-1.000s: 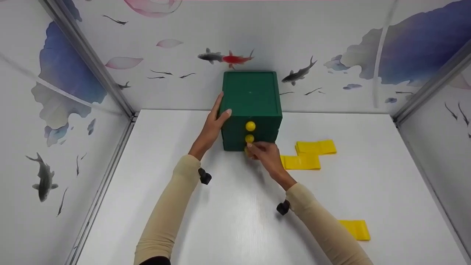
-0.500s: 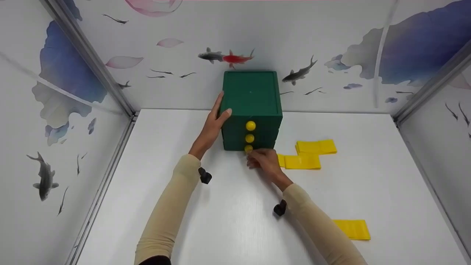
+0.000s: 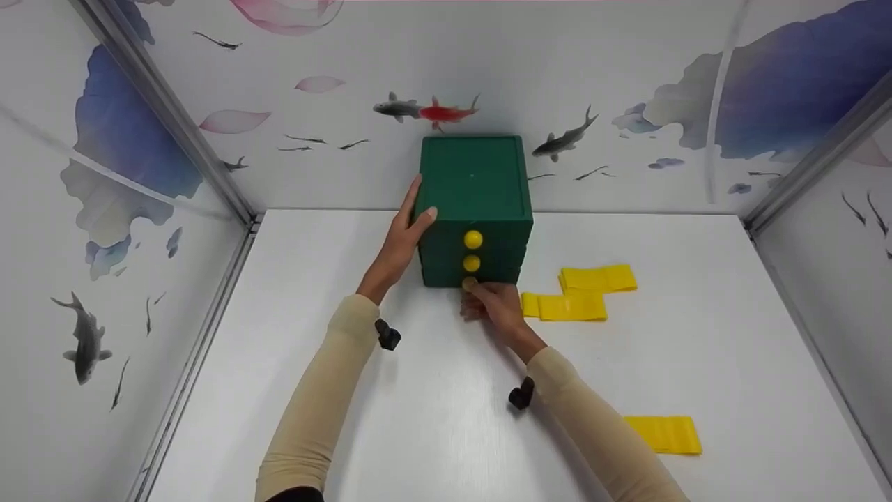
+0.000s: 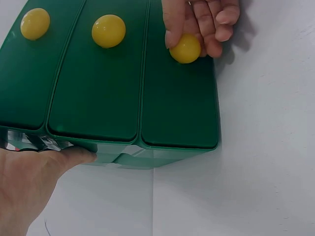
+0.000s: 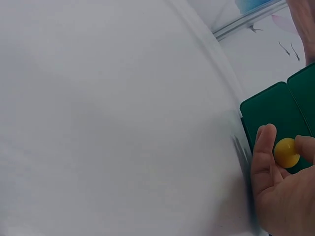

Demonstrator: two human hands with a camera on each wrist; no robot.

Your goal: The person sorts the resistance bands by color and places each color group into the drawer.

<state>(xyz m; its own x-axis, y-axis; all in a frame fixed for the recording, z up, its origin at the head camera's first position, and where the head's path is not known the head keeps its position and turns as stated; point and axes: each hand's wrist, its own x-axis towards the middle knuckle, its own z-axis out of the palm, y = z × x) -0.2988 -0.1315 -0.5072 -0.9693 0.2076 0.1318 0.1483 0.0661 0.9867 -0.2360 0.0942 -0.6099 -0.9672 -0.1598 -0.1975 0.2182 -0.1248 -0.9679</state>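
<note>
A green box with three stacked drawers stands against the back wall, each drawer front bearing a round yellow knob. The drawer fronts appear flush in the left wrist view. My left hand rests along the box's left side, its fingers and thumb fairly straight. With thumb and fingers, my right hand pinches the bottom knob; its other fingers are loosely bent below. The middle knob and the top knob are untouched above it. In the right wrist view, the bottom knob sits between thumb and fingers.
Two flat yellow strips, the nearer strip and the farther strip, overlap right of the box. Another yellow strip lies nearer, partly behind my right forearm. Printed walls enclose the white table at back and sides.
My right hand shifts slightly down and left around the bottom knob, its thumb lifting off and then coming back onto it. The left hand and box stay put.
</note>
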